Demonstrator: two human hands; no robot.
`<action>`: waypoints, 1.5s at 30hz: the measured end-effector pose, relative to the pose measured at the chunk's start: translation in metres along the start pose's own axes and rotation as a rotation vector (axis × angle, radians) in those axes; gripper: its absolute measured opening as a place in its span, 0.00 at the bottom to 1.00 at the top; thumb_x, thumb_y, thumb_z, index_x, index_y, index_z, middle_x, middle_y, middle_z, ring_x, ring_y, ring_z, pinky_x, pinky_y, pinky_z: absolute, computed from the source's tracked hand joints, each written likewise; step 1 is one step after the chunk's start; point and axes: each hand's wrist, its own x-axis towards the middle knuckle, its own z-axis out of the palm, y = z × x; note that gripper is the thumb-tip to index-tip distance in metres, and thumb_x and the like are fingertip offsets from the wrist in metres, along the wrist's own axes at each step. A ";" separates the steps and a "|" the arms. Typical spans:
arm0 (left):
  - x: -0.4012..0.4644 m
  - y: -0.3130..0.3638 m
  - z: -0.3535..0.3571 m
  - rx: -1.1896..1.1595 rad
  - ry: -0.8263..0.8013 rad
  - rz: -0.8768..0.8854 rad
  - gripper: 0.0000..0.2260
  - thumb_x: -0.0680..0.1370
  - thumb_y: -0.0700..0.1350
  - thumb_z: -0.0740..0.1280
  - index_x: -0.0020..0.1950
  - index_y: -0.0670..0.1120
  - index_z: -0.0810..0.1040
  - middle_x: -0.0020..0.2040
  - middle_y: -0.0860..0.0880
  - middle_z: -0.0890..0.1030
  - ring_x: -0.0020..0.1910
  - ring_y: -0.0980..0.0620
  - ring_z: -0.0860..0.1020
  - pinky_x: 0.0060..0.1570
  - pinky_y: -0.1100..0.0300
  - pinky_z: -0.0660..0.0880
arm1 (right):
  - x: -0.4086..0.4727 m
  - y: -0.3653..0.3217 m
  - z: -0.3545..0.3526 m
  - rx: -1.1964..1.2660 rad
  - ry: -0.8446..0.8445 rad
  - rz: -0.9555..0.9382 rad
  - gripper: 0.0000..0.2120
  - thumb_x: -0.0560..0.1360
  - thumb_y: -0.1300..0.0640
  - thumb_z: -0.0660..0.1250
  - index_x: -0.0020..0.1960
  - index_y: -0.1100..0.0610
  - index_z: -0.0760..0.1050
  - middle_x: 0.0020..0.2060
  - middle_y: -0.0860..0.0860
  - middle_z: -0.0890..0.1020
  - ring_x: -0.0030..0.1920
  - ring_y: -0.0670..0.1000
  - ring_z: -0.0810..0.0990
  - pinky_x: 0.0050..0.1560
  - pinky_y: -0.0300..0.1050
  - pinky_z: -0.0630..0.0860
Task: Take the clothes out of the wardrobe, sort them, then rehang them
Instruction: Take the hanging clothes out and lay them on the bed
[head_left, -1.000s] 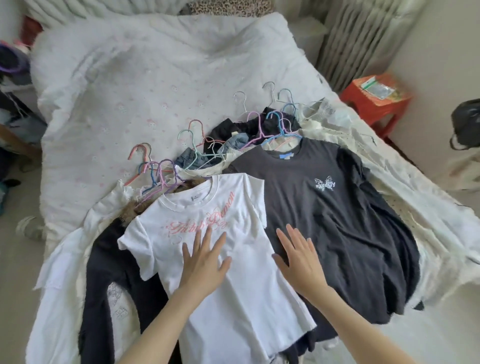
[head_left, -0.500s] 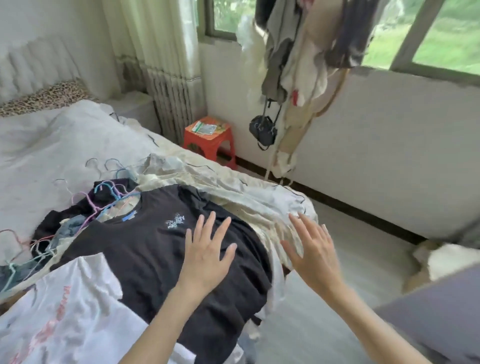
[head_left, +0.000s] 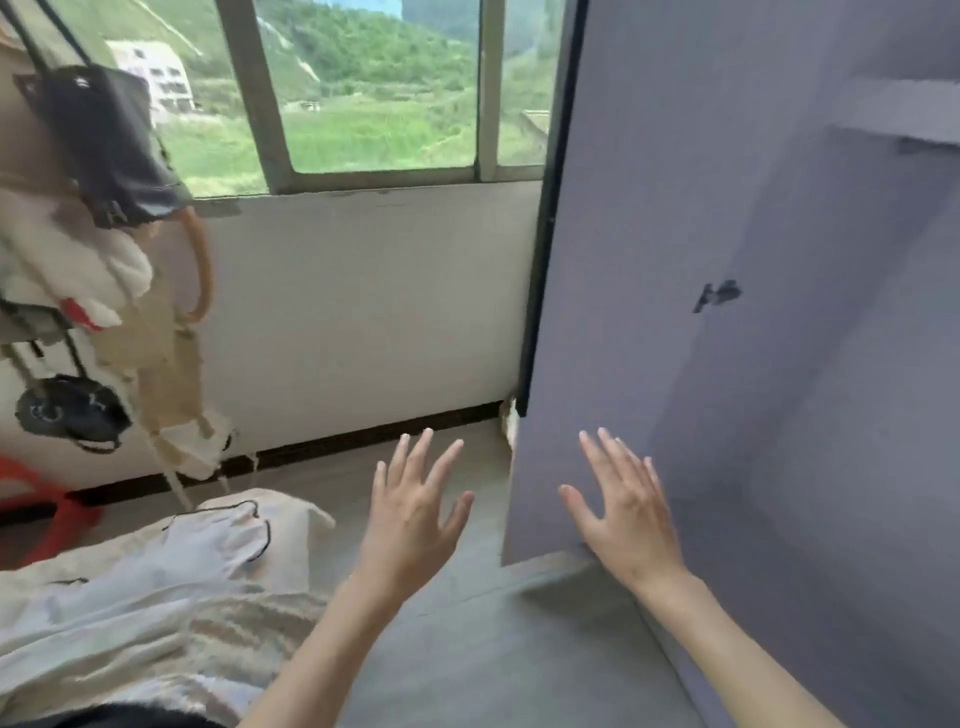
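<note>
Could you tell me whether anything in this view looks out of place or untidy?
Mildly, yes: pale clothes lie rumpled in a heap at lower left rather than hanging. The grey wardrobe panel shows a small dark mark, too blurred to identify. Both the left hand and right hand are empty.

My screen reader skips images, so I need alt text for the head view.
Two empty hands, left hand and right hand, reach out open toward a grey-purple wardrobe panel on the right. Pale clothes lie at lower left, under a window showing green hills.
</note>
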 end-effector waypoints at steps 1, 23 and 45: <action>0.017 0.015 0.011 -0.023 -0.022 0.051 0.26 0.74 0.58 0.53 0.70 0.50 0.69 0.71 0.42 0.67 0.72 0.39 0.61 0.65 0.39 0.60 | -0.001 0.018 -0.011 -0.019 0.038 0.060 0.33 0.73 0.37 0.50 0.75 0.49 0.55 0.74 0.51 0.58 0.74 0.50 0.55 0.73 0.47 0.44; 0.197 0.353 0.196 -0.295 -0.482 1.048 0.35 0.71 0.64 0.39 0.75 0.53 0.58 0.76 0.47 0.55 0.76 0.45 0.47 0.72 0.50 0.46 | -0.084 0.254 -0.182 -0.459 0.510 1.075 0.26 0.78 0.46 0.59 0.72 0.57 0.64 0.69 0.58 0.68 0.70 0.58 0.66 0.70 0.57 0.59; 0.091 0.659 0.281 -0.814 -0.860 1.151 0.20 0.81 0.47 0.58 0.73 0.47 0.62 0.70 0.49 0.68 0.67 0.53 0.68 0.63 0.66 0.64 | -0.113 0.426 -0.339 -0.147 1.000 1.363 0.08 0.79 0.60 0.54 0.53 0.60 0.70 0.50 0.60 0.78 0.52 0.61 0.76 0.46 0.48 0.70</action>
